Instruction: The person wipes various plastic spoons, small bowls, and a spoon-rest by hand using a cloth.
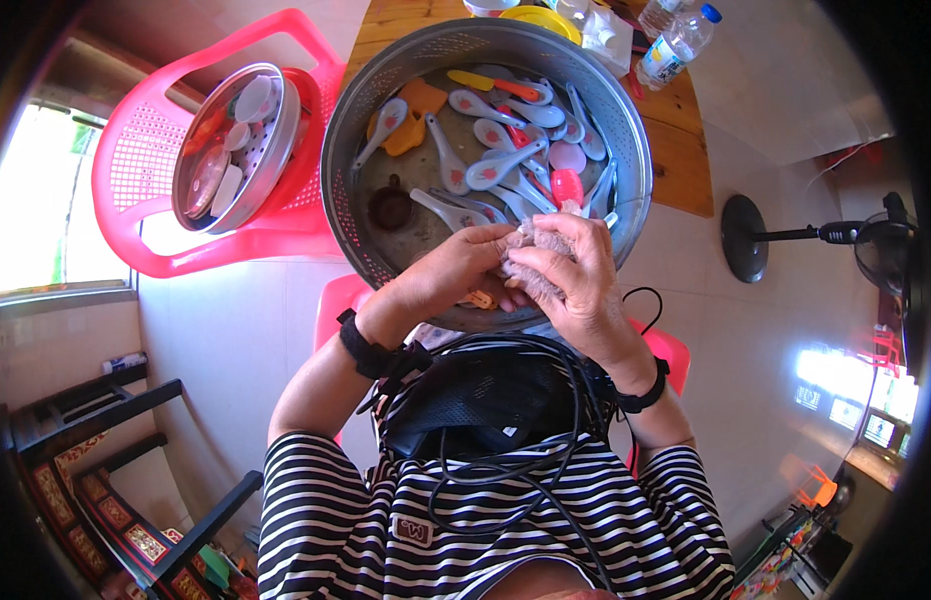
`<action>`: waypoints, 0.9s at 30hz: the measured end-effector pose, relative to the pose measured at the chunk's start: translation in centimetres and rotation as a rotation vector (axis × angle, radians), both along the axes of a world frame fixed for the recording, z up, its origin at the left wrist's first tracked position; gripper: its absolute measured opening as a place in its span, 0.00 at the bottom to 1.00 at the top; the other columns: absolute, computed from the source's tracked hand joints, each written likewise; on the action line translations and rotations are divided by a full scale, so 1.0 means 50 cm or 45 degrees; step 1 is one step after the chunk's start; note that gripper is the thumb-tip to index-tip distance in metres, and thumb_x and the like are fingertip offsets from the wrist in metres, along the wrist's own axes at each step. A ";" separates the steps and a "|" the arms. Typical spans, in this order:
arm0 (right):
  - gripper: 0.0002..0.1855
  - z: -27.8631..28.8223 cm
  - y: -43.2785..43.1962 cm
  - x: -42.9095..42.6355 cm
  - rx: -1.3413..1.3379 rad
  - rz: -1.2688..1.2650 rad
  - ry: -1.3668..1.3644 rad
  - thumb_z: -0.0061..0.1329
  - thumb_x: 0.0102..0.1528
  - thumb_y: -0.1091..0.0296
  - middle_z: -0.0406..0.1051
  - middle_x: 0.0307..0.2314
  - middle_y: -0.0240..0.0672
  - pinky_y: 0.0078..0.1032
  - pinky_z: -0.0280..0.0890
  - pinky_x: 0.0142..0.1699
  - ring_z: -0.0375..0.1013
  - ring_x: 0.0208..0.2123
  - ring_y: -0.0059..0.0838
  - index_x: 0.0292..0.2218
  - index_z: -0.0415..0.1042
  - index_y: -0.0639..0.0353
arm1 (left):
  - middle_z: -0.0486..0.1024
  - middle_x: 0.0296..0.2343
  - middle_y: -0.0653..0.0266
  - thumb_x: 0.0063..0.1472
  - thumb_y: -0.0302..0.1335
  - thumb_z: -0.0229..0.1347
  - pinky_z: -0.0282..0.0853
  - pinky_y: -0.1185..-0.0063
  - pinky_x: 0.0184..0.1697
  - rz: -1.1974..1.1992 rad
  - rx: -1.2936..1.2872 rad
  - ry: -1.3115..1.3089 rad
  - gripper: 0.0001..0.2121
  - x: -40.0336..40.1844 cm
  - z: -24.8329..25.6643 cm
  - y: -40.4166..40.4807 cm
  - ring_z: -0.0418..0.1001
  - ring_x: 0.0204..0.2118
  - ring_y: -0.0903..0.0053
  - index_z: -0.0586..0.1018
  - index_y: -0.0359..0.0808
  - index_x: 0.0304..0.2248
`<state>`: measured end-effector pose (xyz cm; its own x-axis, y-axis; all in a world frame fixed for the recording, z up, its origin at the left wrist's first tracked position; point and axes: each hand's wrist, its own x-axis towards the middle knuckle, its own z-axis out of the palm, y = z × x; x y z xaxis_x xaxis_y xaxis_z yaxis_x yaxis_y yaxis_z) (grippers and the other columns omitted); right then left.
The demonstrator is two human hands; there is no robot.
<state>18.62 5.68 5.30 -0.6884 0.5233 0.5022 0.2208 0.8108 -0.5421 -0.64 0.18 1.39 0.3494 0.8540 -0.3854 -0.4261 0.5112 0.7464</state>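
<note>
Both hands meet over the near rim of a large round metal basin [336,187]. A bunched greyish-pink cloth [542,262] is between them, gripped by my right hand [582,274]. My left hand [465,262] closes on its left side; what else its fingers hold is hidden. Several white soup spoons with red flower prints [503,166] lie in the basin, with a red plastic piece [567,186] just beyond the cloth. An orange-yellow plastic item [405,129], a yellow-bladed tool with an orange handle [469,80] and a small dark brown cup [390,208] lie there too.
A pink plastic chair [154,244] at left holds a steel pan [289,135] with small bowls and lids. Behind the basin, a wooden table [672,161] bears plastic bottles [672,52] and a yellow lid [544,21]. A black fan [744,238] stands at right. Black cables [503,472] loop across my lap.
</note>
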 end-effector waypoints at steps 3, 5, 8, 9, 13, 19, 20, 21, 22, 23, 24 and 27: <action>0.19 -0.019 0.011 0.002 -0.031 -0.063 0.016 0.63 0.44 0.75 0.66 0.43 0.38 0.35 0.65 0.48 0.66 0.45 0.41 0.39 0.76 0.55 | 0.78 0.30 0.59 0.70 0.35 0.45 0.78 0.79 0.35 -0.059 0.048 0.135 0.16 0.000 0.015 -0.002 0.80 0.28 0.74 0.69 0.31 0.48; 0.17 -0.024 0.022 0.006 0.089 -0.254 -0.026 0.62 0.45 0.75 0.67 0.41 0.39 0.35 0.66 0.46 0.67 0.42 0.42 0.39 0.76 0.56 | 0.78 0.30 0.60 0.70 0.34 0.47 0.77 0.80 0.34 -0.066 0.037 0.299 0.14 -0.003 0.043 0.000 0.79 0.28 0.76 0.72 0.31 0.45; 0.15 -0.032 0.045 0.014 0.124 -0.344 -0.003 0.61 0.45 0.76 0.68 0.39 0.38 0.35 0.65 0.44 0.67 0.40 0.42 0.37 0.77 0.58 | 0.78 0.33 0.57 0.66 0.30 0.51 0.74 0.78 0.35 0.027 0.542 1.310 0.11 -0.032 0.030 0.005 0.79 0.32 0.73 0.78 0.29 0.37; 0.15 -0.031 0.050 0.019 0.121 -0.358 0.004 0.62 0.45 0.77 0.68 0.39 0.38 0.35 0.65 0.44 0.67 0.41 0.41 0.37 0.76 0.58 | 0.76 0.34 0.55 0.63 0.30 0.53 0.74 0.73 0.39 0.072 0.676 1.656 0.10 -0.042 0.037 0.003 0.78 0.35 0.65 0.79 0.31 0.38; 0.17 -0.045 0.061 0.027 0.074 -0.375 0.035 0.62 0.44 0.78 0.68 0.40 0.37 0.35 0.65 0.45 0.67 0.41 0.41 0.37 0.76 0.58 | 0.74 0.35 0.52 0.62 0.32 0.52 0.73 0.65 0.41 0.200 0.521 2.187 0.09 -0.086 0.028 0.006 0.76 0.37 0.54 0.77 0.34 0.35; 0.18 -0.055 0.063 0.025 0.056 -0.355 -0.008 0.63 0.42 0.79 0.68 0.39 0.36 0.35 0.64 0.46 0.67 0.41 0.40 0.37 0.76 0.58 | 0.73 0.36 0.54 0.60 0.28 0.51 0.75 0.67 0.35 0.143 0.412 2.604 0.08 -0.139 0.014 -0.004 0.78 0.32 0.58 0.73 0.34 0.37; 0.18 -0.057 0.064 0.026 0.052 -0.361 -0.008 0.63 0.42 0.79 0.68 0.39 0.36 0.35 0.64 0.46 0.67 0.41 0.40 0.37 0.77 0.58 | 0.71 0.37 0.54 0.59 0.27 0.51 0.75 0.67 0.35 0.140 0.233 2.611 0.09 -0.131 0.014 -0.007 0.77 0.35 0.58 0.72 0.35 0.39; 0.18 -0.058 0.064 0.026 0.048 -0.368 -0.009 0.63 0.41 0.79 0.68 0.39 0.36 0.34 0.65 0.46 0.67 0.41 0.40 0.37 0.77 0.58 | 0.71 0.37 0.54 0.59 0.27 0.51 0.75 0.67 0.35 0.140 0.233 2.611 0.09 -0.119 0.013 -0.011 0.77 0.35 0.58 0.72 0.35 0.39; 0.18 -0.058 0.065 0.026 0.048 -0.368 -0.010 0.63 0.41 0.79 0.68 0.39 0.36 0.34 0.65 0.46 0.67 0.41 0.40 0.37 0.77 0.58 | 0.70 0.37 0.55 0.59 0.27 0.52 0.75 0.68 0.35 0.269 0.352 2.651 0.09 -0.107 0.011 -0.014 0.76 0.37 0.59 0.72 0.35 0.39; 0.18 -0.056 0.065 0.026 0.065 -0.369 -0.017 0.63 0.41 0.79 0.68 0.39 0.36 0.34 0.65 0.46 0.67 0.41 0.40 0.37 0.77 0.58 | 0.69 0.38 0.55 0.58 0.26 0.52 0.76 0.68 0.35 0.399 0.473 2.684 0.09 -0.093 0.010 -0.017 0.75 0.39 0.59 0.72 0.35 0.39; 0.18 -0.056 0.065 0.026 0.082 -0.373 -0.026 0.63 0.41 0.79 0.68 0.39 0.36 0.34 0.65 0.46 0.67 0.41 0.40 0.37 0.77 0.58 | 0.67 0.43 0.52 0.57 0.31 0.57 0.73 0.63 0.42 0.332 0.397 2.562 0.14 -0.074 0.014 -0.017 0.74 0.43 0.55 0.72 0.37 0.41; 0.19 -0.053 0.064 0.025 0.094 -0.358 -0.031 0.63 0.41 0.79 0.68 0.39 0.36 0.34 0.65 0.46 0.67 0.41 0.40 0.37 0.77 0.58 | 0.73 0.38 0.53 0.59 0.35 0.56 0.74 0.66 0.41 -0.007 0.415 2.458 0.13 -0.016 0.020 -0.027 0.75 0.40 0.57 0.73 0.35 0.38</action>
